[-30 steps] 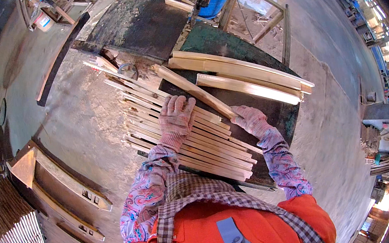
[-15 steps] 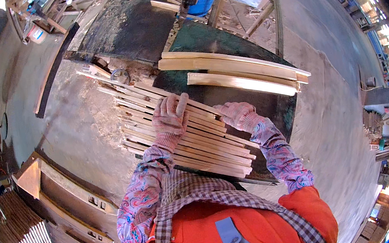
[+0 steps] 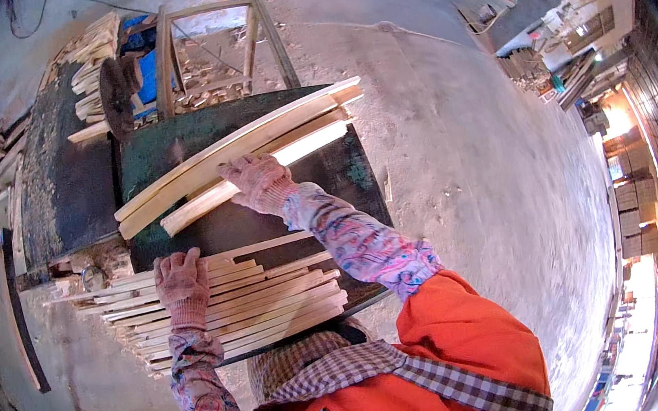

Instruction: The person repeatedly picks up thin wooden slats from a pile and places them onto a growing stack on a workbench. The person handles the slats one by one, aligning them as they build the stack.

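My left hand point(image 3: 182, 283), in a pinkish knit glove, is curled over the far edge of a row of thin, pale wooden strips point(image 3: 292, 302). These lie side by side in front of me, their left ends uneven. Farther off, my gloved right hand point(image 3: 258, 184) has its fingers closed over a short wooden plank point(image 3: 309, 144); its palm hides part of that plank. Just behind lie longer wooden boards point(image 3: 179, 187), slanting across the dark green-black tabletop point(image 3: 334, 180). The undersides of both hands are hidden.
A dark upright disc point(image 3: 115, 98) stands at the table's far left, near a blue container point(image 3: 148, 78) and stacked offcuts point(image 3: 93, 58). Behind the table rises a wooden frame point(image 3: 210, 8). A long dark bar point(image 3: 23, 313) lies on the left floor.
The view has turned to the right. My right hand has left the strips' far edge and reached out to the short plank. My left hand has slid toward the strips' left ends.
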Available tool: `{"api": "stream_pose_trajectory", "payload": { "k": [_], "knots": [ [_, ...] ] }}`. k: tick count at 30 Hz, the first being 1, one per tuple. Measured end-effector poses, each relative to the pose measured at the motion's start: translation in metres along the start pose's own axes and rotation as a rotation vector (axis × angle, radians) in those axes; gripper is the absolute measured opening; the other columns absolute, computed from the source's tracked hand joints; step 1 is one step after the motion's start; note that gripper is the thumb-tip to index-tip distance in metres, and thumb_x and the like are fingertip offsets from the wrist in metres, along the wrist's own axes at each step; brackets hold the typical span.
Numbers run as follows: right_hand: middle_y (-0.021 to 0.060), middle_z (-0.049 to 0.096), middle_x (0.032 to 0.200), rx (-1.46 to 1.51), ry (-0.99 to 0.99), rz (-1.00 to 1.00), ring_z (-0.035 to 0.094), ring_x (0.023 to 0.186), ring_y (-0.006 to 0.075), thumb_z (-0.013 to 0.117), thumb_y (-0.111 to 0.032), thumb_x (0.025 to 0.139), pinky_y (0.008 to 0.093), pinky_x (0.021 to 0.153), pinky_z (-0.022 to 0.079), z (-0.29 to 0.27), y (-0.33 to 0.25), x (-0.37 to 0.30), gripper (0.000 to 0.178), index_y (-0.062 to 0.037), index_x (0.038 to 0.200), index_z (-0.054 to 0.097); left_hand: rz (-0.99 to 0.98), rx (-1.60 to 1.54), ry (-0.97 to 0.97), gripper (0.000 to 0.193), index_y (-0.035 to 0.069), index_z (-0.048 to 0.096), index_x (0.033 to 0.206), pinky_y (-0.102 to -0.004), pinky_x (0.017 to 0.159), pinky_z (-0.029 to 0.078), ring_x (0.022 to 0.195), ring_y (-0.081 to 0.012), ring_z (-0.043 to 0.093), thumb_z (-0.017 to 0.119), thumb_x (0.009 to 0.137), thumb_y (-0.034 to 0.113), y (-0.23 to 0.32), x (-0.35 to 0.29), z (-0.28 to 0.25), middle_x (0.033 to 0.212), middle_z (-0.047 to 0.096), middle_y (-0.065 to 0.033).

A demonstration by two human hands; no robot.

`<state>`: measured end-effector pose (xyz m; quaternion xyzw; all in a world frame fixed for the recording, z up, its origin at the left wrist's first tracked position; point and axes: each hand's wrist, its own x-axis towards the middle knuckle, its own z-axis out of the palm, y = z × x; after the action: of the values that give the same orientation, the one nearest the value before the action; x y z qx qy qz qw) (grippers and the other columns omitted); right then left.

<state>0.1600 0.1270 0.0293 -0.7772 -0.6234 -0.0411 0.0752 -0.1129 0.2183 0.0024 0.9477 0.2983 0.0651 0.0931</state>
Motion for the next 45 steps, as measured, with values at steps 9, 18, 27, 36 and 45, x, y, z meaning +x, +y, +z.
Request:
{"api": "stream_pose_trajectory", "payload": {
  "k": [9,18,27,36,45],
  "knots": [
    [0.0033,0.067,0.099,-0.66,-0.272,-0.093,0.07,0.088,0.0206,0.065,-0.018,0.087,0.0353,0.067,0.06,0.034,0.01,0.011,0.02,-0.0145,0.108,0.065,-0.069,0.021,-0.075,0.029,0.025,0.066,0.122,-0.0473,0.122,0.028,0.121,-0.0271,0.055,0.059,0.098,0.04,-0.003,-0.004,0.001,0.117,0.065,-0.0045],
    [0.0094,0.07,0.116,-0.106,-0.413,0.022,0.068,0.108,0.0322,0.062,-0.037,0.095,0.0495,0.091,0.054,0.001,0.019,0.009,0.03,-0.0163,0.115,0.068,0.013,0.027,0.1,0.023,0.021,0.067,0.109,-0.0474,0.112,0.036,0.11,-0.0293,0.06,0.064,0.094,0.038,-0.003,-0.005,0.002,0.101,0.066,-0.0044],
    [0.0128,0.07,0.112,-0.072,-0.4,-0.231,0.066,0.102,0.0345,0.054,-0.041,0.098,0.0515,0.089,0.055,0.038,0.053,0.022,0.039,-0.0134,0.122,0.067,-0.02,0.055,0.038,0.025,0.019,0.065,0.112,-0.0455,0.106,0.04,0.105,-0.0285,0.061,0.061,0.095,0.036,-0.004,-0.003,-0.004,0.102,0.068,-0.0058],
    [0.0124,0.063,0.119,-0.167,-0.534,0.082,0.064,0.113,0.0311,0.07,-0.037,0.086,0.0476,0.096,0.051,-0.016,0.043,-0.042,0.051,-0.0151,0.13,0.062,0.073,-0.124,0.22,0.026,0.018,0.061,0.117,-0.0506,0.121,0.03,0.125,-0.0297,0.055,0.064,0.094,0.03,-0.018,-0.018,0.016,0.125,0.062,-0.0048],
    [0.015,0.06,0.128,0.184,-0.483,-0.095,0.061,0.12,0.0354,0.074,-0.031,0.083,0.0478,0.097,0.054,-0.006,-0.031,0.002,0.055,-0.0173,0.135,0.059,-0.059,-0.051,0.335,0.031,0.016,0.064,0.112,-0.0486,0.108,0.042,0.116,-0.031,0.054,0.071,0.085,0.029,0.009,-0.023,-0.007,0.117,0.055,-0.0078]
  ]
}}
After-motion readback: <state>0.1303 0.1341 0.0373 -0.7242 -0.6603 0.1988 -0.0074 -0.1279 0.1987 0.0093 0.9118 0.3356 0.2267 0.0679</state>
